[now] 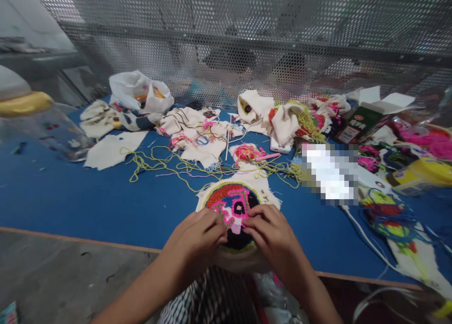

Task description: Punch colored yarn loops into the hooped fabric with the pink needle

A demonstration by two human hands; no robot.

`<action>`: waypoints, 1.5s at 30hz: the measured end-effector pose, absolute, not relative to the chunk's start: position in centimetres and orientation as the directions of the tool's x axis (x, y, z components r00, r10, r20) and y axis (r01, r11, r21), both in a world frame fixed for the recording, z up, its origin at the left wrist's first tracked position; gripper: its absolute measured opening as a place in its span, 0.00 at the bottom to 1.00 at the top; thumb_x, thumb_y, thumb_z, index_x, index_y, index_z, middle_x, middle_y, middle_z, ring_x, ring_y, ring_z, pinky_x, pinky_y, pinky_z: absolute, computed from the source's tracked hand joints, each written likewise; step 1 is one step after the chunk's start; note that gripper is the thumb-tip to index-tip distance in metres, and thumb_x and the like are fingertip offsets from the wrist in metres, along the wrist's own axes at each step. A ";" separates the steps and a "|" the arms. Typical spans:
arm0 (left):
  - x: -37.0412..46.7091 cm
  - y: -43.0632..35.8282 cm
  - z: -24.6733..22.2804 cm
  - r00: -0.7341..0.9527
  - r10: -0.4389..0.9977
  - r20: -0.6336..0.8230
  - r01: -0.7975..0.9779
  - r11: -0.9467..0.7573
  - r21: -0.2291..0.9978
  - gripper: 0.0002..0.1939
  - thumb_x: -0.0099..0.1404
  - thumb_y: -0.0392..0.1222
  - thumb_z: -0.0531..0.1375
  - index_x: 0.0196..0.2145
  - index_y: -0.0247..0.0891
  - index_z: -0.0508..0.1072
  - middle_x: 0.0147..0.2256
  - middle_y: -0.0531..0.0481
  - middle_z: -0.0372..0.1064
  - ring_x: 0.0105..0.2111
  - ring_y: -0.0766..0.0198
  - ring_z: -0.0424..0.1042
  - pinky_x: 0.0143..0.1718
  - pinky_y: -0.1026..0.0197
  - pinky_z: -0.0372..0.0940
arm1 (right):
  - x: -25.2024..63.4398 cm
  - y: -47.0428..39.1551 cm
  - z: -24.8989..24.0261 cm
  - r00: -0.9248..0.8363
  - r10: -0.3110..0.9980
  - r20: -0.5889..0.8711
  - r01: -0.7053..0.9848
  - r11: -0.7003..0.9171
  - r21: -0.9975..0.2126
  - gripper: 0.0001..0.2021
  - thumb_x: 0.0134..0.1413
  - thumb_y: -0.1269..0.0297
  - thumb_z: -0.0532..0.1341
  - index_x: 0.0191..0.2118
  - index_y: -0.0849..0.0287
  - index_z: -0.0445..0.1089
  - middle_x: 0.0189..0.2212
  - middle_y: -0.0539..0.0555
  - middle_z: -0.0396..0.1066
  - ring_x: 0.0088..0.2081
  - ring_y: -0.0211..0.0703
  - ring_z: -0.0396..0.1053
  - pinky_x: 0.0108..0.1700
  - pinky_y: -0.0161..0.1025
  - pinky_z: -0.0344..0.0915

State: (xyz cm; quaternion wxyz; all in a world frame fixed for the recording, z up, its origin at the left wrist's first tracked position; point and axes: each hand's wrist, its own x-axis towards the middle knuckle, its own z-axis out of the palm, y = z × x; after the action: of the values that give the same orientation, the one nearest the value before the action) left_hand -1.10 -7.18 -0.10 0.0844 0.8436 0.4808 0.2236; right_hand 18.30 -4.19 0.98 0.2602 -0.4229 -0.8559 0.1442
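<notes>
A round embroidered cloth point(239, 210), worked in pink, black, orange and green yarn on cream fabric, lies at the table's front edge, its lower part hanging over. My left hand point(203, 232) is closed at its lower left, fingers curled onto the stitched face. On the right side of the design, the bent fingers of my right hand point(268, 227) pinch at the stitching near a pink-ringed black spot. Any loose thread or small tool between the fingertips is too small to make out. Olive-green yarn point(176, 166) trails behind the cloth.
Cream fabric scraps point(201, 140) and a white plastic bag point(141, 91) lie at the back. A clear bottle point(52, 126) stands left. On the right are a blurred-out bright screen point(330, 173) with a white cable point(367, 237), a yellow container point(423, 173) and an open box point(363, 119). Perforated metal mesh rises behind.
</notes>
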 end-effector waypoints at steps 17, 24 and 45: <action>-5.8 -9.9 1.3 0.136 0.947 0.290 0.689 -0.301 0.660 0.07 0.65 0.37 0.48 0.32 0.39 0.64 0.27 0.54 0.66 0.26 0.69 0.66 0.27 0.69 0.60 | 18.0 -5.0 1.2 -0.345 0.901 0.262 0.642 0.430 -0.635 0.08 0.58 0.70 0.48 0.28 0.58 0.59 0.28 0.53 0.63 0.33 0.41 0.60 0.37 0.38 0.59; -7.6 -9.7 0.7 -0.084 0.958 0.276 0.752 -0.120 0.648 0.10 0.63 0.46 0.51 0.30 0.40 0.66 0.25 0.55 0.70 0.26 0.68 0.69 0.28 0.69 0.62 | 23.8 -4.9 1.9 -0.250 0.947 0.201 0.671 0.319 -0.669 0.11 0.58 0.62 0.48 0.27 0.57 0.60 0.28 0.52 0.64 0.32 0.40 0.63 0.36 0.36 0.60; -8.2 -8.4 0.2 -0.271 0.884 0.381 0.787 -0.025 0.617 0.11 0.62 0.46 0.53 0.40 0.41 0.67 0.40 0.48 0.67 0.41 0.59 0.67 0.41 0.59 0.64 | 27.1 -4.6 0.7 -0.115 0.796 0.595 0.926 0.303 -0.227 0.15 0.57 0.63 0.50 0.45 0.62 0.67 0.40 0.63 0.62 0.42 0.53 0.62 0.43 0.53 0.61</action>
State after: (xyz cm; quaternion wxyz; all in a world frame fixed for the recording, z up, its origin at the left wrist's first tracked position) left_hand -8.24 -8.37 0.17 0.0626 0.6005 0.6955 0.3895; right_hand 27.14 -4.65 0.68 0.3228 -0.5816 -0.7399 -0.1006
